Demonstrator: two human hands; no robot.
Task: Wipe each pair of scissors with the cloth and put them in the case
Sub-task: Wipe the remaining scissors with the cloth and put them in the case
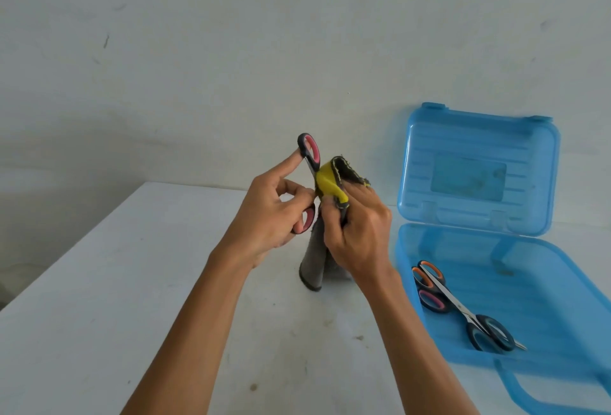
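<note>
Now the L hand (267, 216) grips the pink scissors (312, 165) by the handles, up over the table (132, 282), so the R hand (360, 236) can pinch the cloth (325, 183) round the blades & rub. The blue case (545, 282) lies open just beside, w/ other scissors (463, 310) inside.

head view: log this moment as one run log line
step: wiping | left hand: holds pink-handled scissors by handles | right hand: grips cloth against them | case: open, other scissors inside
</note>
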